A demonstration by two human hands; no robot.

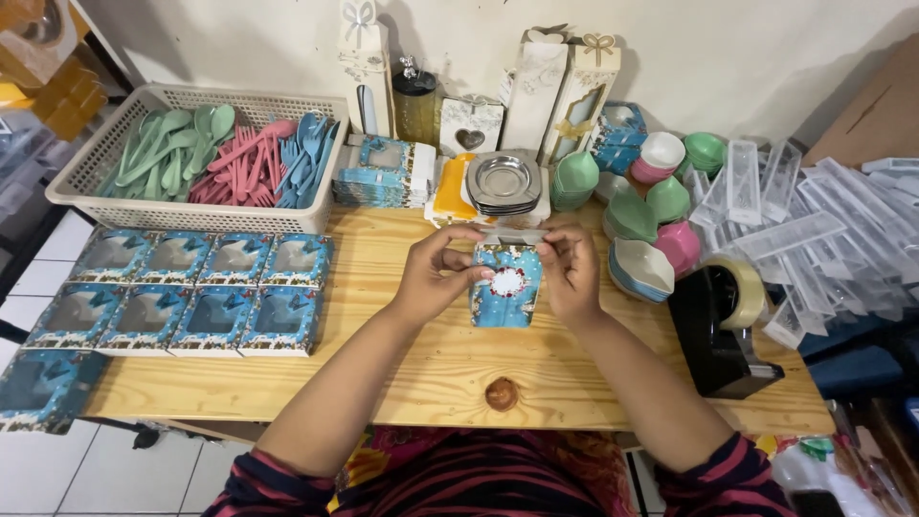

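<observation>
1. Blue gift box [506, 287] stands mid-bench, gripped by both hands: left hand [431, 273], right hand [572, 268]
2. Finished blue boxes [191, 292] left; cutlery basket [201, 158] far left; bowls [656, 225], tape dispenser [723, 325] right
3. Wooden bench [459, 373], white wall beyond

My feed bright and even, soft light from above, I see faint shadows behind the tall boxes [536, 91] on the pale wall [747, 57], mild glare on the steel dishes [504, 180], wide-angle bending at the edges, corners slightly soft, worktop [421, 373] centre sharp.
</observation>
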